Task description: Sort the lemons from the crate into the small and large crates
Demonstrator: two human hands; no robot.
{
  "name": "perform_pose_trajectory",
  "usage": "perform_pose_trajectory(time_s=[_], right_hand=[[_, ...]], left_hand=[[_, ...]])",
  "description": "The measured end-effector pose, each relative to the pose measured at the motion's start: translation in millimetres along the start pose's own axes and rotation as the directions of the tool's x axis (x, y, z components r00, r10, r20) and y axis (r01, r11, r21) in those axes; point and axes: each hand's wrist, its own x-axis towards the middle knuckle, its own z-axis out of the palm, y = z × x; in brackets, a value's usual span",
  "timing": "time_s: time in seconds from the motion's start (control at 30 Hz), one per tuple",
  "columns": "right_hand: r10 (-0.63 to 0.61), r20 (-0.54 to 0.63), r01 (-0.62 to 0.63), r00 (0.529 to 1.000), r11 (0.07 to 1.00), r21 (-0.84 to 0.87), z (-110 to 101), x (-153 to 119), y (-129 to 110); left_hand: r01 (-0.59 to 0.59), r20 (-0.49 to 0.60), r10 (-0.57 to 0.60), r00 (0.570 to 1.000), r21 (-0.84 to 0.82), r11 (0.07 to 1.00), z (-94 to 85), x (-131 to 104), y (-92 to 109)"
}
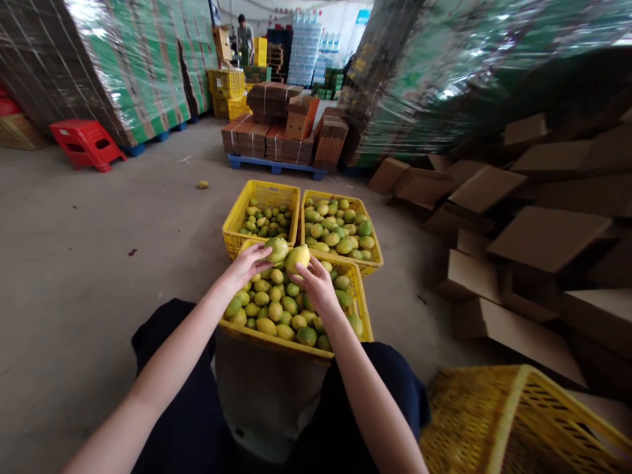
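My left hand (248,264) grips a green-yellow lemon (276,250) by its left side. In my right hand (316,282) is a yellower lemon (297,259), held between thumb and fingers. The two lemons are close together above the near yellow crate (296,349), which is filled with green and yellow lemons (275,311). Behind it stand two more yellow crates: the back left crate (232,227) holds smaller, greener lemons, and the back right crate (374,237) is piled with larger ones.
A yellow crate (474,415) stands at the lower right, beside a heap of cardboard boxes (548,237). One lemon (203,185) lies on the floor near a red stool (86,141). Flattened cartons sit on a blue pallet (276,163). A person (245,38) is far back.
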Motion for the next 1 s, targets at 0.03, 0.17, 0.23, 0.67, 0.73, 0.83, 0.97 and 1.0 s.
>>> perform_pose_trajectory(time_s=[0.03,0.17,0.23,0.67,0.73,0.83,0.97,1.0], right_hand=[[0.007,0.004,-0.007,1.000,1.000,-0.003,0.1,-0.3,-0.5],[0.014,0.000,-0.014,1.000,1.000,0.009,-1.6,1.0,-1.3],[0.001,-0.032,-0.001,1.000,1.000,0.008,-3.4,2.3,-0.6],[-0.002,-0.009,0.002,1.000,1.000,0.000,-7.1,3.4,0.2],[-0.014,0.010,0.014,1.000,1.000,-0.007,-6.9,2.7,0.1],[-0.038,0.045,0.038,0.998,0.999,-0.018,-6.9,2.1,0.1],[-0.067,0.071,0.069,0.995,0.997,-0.027,-7.0,1.6,0.2],[-0.072,0.076,0.074,0.995,0.997,-0.030,-6.8,1.4,0.3]], left_hand=[[-0.004,0.005,0.004,1.000,-0.001,1.000,0.0,-0.5,0.7],[-0.020,-0.002,0.019,1.000,-0.011,1.000,0.1,-0.6,2.8],[-0.027,-0.019,0.027,0.999,0.003,1.000,-0.1,-0.7,3.2],[-0.258,0.210,0.218,0.953,0.189,0.947,-10.7,-4.7,7.9],[-0.292,0.224,0.245,0.943,0.211,0.933,-9.7,-6.1,8.9],[-0.326,0.228,0.276,0.934,0.221,0.919,-7.2,-9.4,10.4],[-0.350,0.238,0.292,0.926,0.256,0.901,-4.5,-14.2,12.1],[-0.354,0.240,0.294,0.925,0.267,0.896,-4.2,-15.3,12.5]])
